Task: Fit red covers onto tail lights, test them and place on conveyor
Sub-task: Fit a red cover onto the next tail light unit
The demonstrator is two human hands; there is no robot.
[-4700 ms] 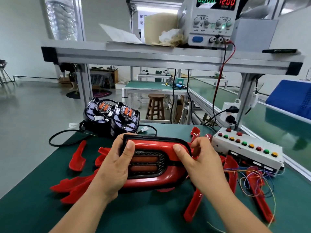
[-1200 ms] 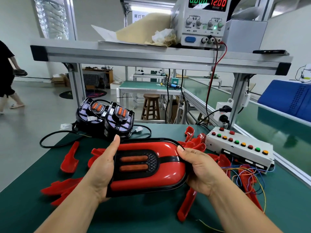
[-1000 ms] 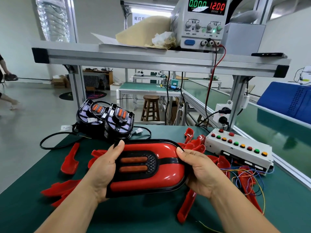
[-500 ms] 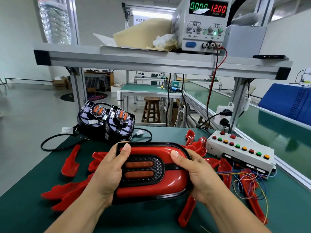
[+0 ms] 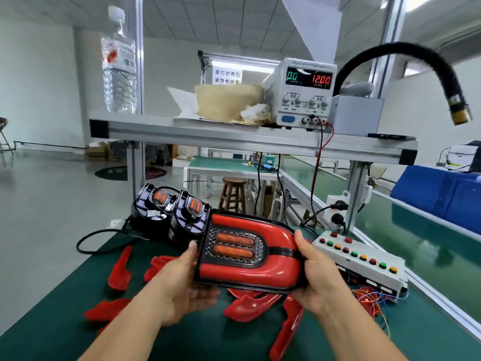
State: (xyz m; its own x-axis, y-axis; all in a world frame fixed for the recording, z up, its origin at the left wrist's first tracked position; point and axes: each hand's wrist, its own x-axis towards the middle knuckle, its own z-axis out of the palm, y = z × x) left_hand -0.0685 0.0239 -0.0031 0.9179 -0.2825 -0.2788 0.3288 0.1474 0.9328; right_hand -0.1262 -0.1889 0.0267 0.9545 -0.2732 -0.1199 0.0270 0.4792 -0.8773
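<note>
my left hand [image 5: 182, 285] and right hand [image 5: 316, 277] are gripping the tail light [image 5: 247, 256] by its ends. i'm holding it above the green table [image 5: 182, 340], fingers curled round it.

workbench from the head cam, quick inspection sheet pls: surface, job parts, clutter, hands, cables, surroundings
surface: green mat, loose red covers scattered on it
job's things: covered tail light held above the mat; two bare tail lights at the back; button box on the right
clutter: water bottle and crumpled paper on the upper shelf
grippers: left hand grips the light's left end, right hand its right end
cables: black cable looped at the mat's left edge; red lead drops from the power supply; coloured wires by the button box
surroundings: conveyor to the right, wooden stool beyond the bench
</note>
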